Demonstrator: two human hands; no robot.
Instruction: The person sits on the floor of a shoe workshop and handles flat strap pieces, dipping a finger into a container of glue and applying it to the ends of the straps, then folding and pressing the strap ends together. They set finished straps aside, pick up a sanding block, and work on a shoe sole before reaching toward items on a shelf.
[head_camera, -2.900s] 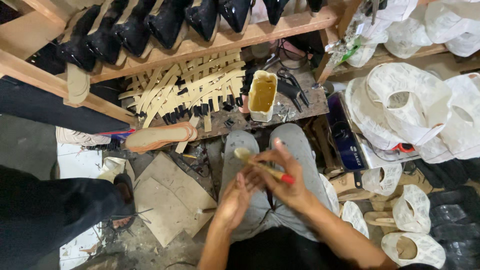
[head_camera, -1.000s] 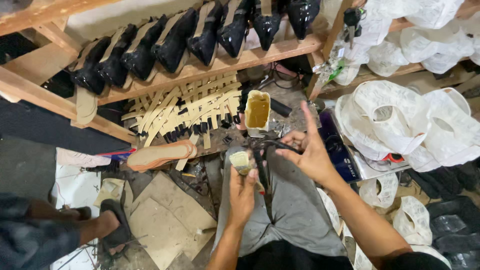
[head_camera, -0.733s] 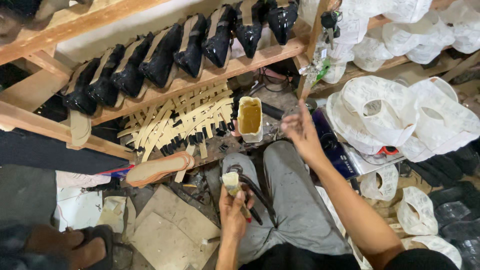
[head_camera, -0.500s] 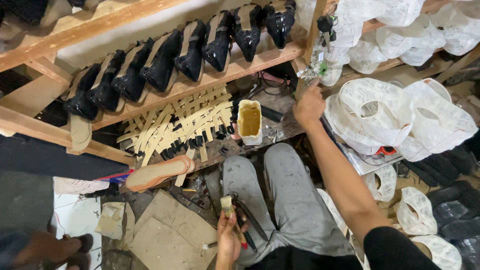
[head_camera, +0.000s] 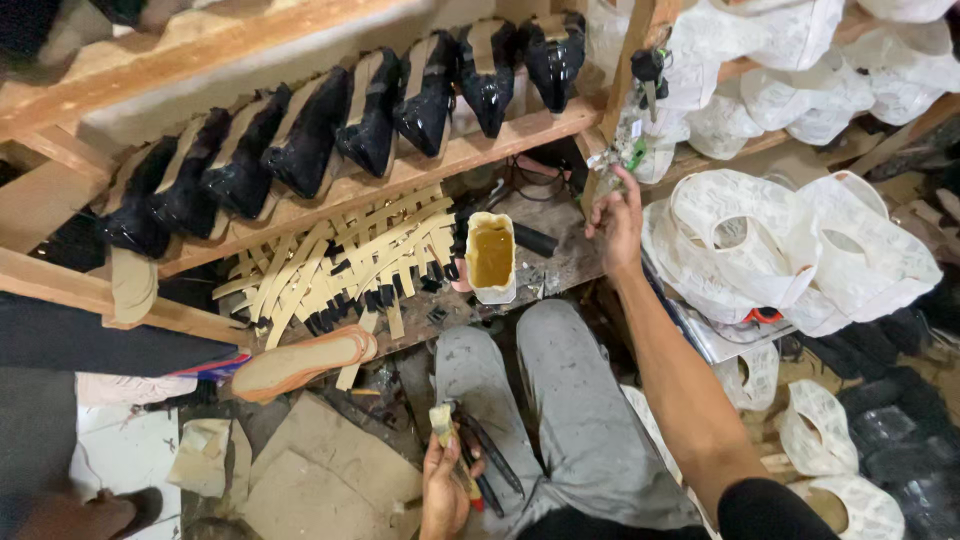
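Fingers (head_camera: 438, 468) of the left hand (head_camera: 445, 492) are curled tight around a small glue brush (head_camera: 441, 418) with a pale, gummed-up head, plus dark straps (head_camera: 490, 458) hanging alongside; it sits low, by the left knee of the grey trousers (head_camera: 560, 420). One brush, one bundle of straps, exact strap count unclear. Cardboard scraps (head_camera: 310, 475) lie on the floor left of the knees, at least three pieces. One tan insole (head_camera: 300, 362) pokes off the front edge of the desk (head_camera: 560, 268). On the desk: one white tub of yellow glue (head_camera: 491, 257), open top, just right of a fanned pile of tan strips with black tips (head_camera: 345, 268), too many and too overlapped to count. One black cylinder (head_camera: 533, 240) lies just right of the tub. Right hand (head_camera: 618, 215) is stretched far out and up, fingers loosely spread, tips at a small cluster of hanging items (head_camera: 628, 150) on the wooden post (head_camera: 630, 60); can't tell if it is pinching anything. Right side: heap of white lace shoe uppers (head_camera: 790, 250), several, count unclear. Farthest back, the slanted wooden shelf (head_camera: 420, 165) carries eight glossy black shoes (head_camera: 370, 115) in one row, soles up.
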